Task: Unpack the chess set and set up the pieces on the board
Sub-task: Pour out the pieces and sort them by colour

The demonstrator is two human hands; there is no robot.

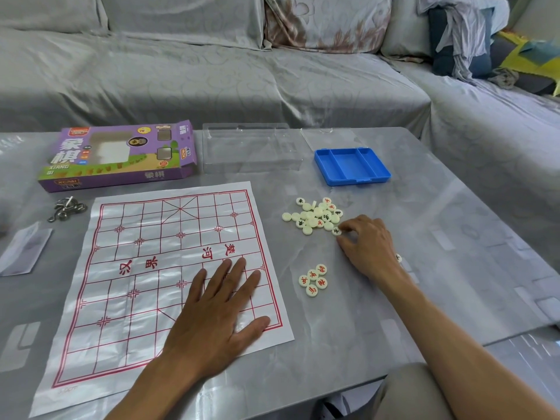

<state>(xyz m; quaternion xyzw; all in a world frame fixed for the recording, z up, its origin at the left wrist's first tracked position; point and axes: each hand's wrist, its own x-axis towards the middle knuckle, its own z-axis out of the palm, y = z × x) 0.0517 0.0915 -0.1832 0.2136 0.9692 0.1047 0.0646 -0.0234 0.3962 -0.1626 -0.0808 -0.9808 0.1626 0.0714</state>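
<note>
A white plastic-sheet board point(145, 268) with a red grid lies flat on the grey table, with no pieces on it. My left hand point(218, 310) presses on its near right part, fingers spread straight. To the right of the board lies a loose pile of cream round pieces point(315, 216). At the pile's near right edge, my right hand point(368, 247) pinches a black-marked piece point(335, 231) with curled fingertips. Several red-marked pieces point(313, 281) sit grouped closer to me, between the board and my right wrist.
The purple game box point(118, 156) lies at the back left. Behind the board stands a clear plastic case point(251, 150), with a blue tray point(351, 166) to its right. A metal ring puzzle point(66, 209) and a folded leaflet point(24, 253) lie left of the board. A covered sofa runs behind the table.
</note>
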